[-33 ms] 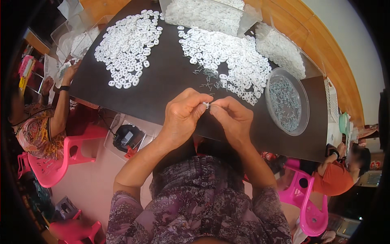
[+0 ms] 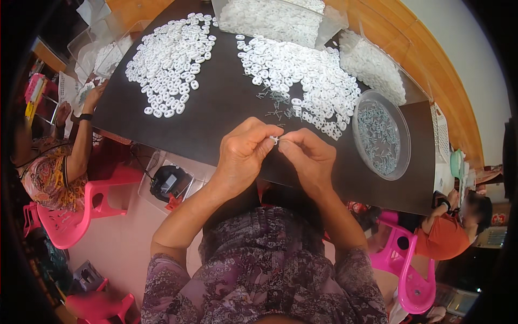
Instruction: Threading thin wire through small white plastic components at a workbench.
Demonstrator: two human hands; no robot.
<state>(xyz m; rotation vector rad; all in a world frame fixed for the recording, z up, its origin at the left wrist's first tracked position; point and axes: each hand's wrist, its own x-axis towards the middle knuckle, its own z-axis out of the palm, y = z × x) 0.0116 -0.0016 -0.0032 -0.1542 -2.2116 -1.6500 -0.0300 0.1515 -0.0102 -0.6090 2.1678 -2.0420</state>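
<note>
Head view shows the left hand (image 2: 244,154) and right hand (image 2: 308,156) meeting at the picture's centre, fingertips of both pinched together on one small white ring piece (image 2: 274,140), held just above the near edge of the dark table (image 2: 216,102). Whether a metal pin is already in it is too small to tell. To do this fitting well, it seems best to keep the piece steady in the left pinch, let the right fingertips do the fine aligning, and keep both wrists low near the table so nothing drops. At 12 o'clock from the hands a few loose metal pins (image 2: 276,105) lie scattered, with a spread of white pieces (image 2: 302,75) beyond them at 1 o'clock and a second spread (image 2: 172,59) at 11 o'clock. At 3 o'clock stands a round clear dish of pins (image 2: 381,135). Clear plastic bags of more white pieces (image 2: 270,16) sit at the far edge; another clear bag (image 2: 372,65) lies at 2 o'clock. No legible label shows on them. Co-workers sit on pink chairs (image 2: 70,221) at 9 and 4 o'clock.
</note>
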